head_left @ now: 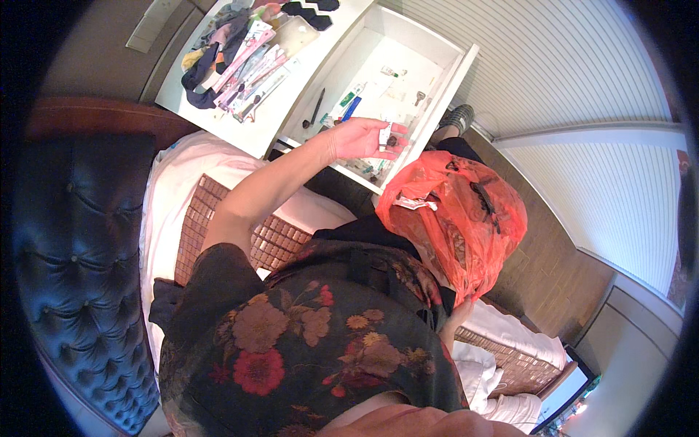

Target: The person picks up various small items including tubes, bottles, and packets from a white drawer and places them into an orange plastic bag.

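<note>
Over the open white drawer [386, 62], my left hand [358, 138] is turned palm up. A small white packet-like piece [385, 136] and a small dark round thing [392, 140] rest in its fingers; their exact kind is too small to tell. On my lap sits a red plastic bag [455, 218] with some things inside, among them a white crumpled piece [416, 204] and a dark strip [483, 200]. My right hand [456, 318] grips the bag at its lower edge, its fingers mostly hidden behind the plastic.
Inside the drawer lie a black pen-like stick [318, 107], a blue item [352, 108], a green-and-white tube [353, 95] and a key-like piece [420, 97]. Left of it, a white cabinet top [169, 84] bears socks [196, 76] and pink packages [247, 62]. A tufted headboard [80, 211] stands at left.
</note>
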Demonstrator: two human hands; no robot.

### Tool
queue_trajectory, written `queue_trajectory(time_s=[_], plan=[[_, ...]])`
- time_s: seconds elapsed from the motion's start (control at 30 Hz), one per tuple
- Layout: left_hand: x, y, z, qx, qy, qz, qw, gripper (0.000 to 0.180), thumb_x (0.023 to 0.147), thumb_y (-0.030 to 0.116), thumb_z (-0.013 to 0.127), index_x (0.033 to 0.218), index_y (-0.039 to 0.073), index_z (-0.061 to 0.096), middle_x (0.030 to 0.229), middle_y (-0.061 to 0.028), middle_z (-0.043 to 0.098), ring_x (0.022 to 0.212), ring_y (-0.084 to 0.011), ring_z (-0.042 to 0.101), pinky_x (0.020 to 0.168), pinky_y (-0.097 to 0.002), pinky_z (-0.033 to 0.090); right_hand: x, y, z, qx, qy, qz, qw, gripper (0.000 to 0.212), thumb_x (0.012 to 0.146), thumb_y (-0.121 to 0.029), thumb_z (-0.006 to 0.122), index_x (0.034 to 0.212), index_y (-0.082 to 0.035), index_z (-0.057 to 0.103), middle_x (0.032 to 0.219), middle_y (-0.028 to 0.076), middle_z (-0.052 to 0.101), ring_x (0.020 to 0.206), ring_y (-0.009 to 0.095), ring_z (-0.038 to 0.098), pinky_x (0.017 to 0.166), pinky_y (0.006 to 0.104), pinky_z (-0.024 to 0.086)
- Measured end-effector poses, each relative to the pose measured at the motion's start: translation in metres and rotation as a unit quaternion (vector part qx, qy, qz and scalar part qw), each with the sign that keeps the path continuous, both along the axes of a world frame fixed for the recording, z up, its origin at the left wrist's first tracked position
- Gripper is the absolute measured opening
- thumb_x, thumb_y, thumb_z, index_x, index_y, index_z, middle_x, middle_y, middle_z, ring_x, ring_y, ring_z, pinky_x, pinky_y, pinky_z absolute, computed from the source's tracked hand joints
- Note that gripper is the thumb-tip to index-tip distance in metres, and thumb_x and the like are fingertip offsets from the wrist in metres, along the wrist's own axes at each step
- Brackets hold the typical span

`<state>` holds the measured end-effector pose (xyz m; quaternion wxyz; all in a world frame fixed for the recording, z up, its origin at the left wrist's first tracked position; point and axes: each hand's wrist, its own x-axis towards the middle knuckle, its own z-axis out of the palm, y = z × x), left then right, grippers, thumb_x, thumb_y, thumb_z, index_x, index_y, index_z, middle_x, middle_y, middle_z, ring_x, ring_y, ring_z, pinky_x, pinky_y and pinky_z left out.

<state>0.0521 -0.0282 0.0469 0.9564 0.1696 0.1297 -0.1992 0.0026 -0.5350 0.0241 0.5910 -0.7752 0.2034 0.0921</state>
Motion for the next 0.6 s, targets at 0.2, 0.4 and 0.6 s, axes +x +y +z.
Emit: queue_trajectory(time_s=[0.2, 0.4, 0.6], plan=[[-0.003, -0.046, 0.057, -0.002, -0.105, -0.002, 0.994, 0.034, 0.090, 0.018, 0.046, 0.118, -0.002, 0.047, 0.113, -0.0159, 0.054, 0.099, -0.0249, 0.055, 0.092, -0.0387, 0.044, 0.023, 0.024, 0.128, 0.236, -0.029, 0.010, 0.971, 0.025, 0.090, -0.029, 0.051, 0.088, -0.004, 0.053, 0.084, 0.006, 0.056, 0.079, 0.017, 0.056, 0.074, 0.0328, 0.047], [-0.003, -0.136, 0.088, 0.392, -0.336, -0.039, 0.855, 0.022, 0.089, 0.010, 0.040, 0.104, 0.000, 0.052, 0.100, -0.0124, 0.056, 0.091, -0.0225, 0.056, 0.084, -0.0352, 0.045, 0.028, 0.048, 0.205, 0.089, -0.237, 0.218, 0.943, 0.040, 0.089, -0.038, 0.054, 0.095, 0.001, 0.057, 0.099, 0.012, 0.057, 0.094, 0.024, 0.052, 0.088, 0.0392, 0.040], [0.002, -0.183, 0.042, 0.672, -0.366, 0.050, 0.641, 0.023, 0.083, 0.006, 0.049, 0.105, 0.000, 0.053, 0.100, -0.0189, 0.056, 0.099, -0.0359, 0.052, 0.087, -0.0444, 0.041, 0.048, 0.108, 0.257, 0.345, -0.241, 0.279, 0.863, 0.037, 0.092, -0.038, 0.050, 0.112, -0.008, 0.055, 0.063, 0.000, 0.041, 0.048, 0.011, 0.040, 0.046, 0.0235, 0.039]])
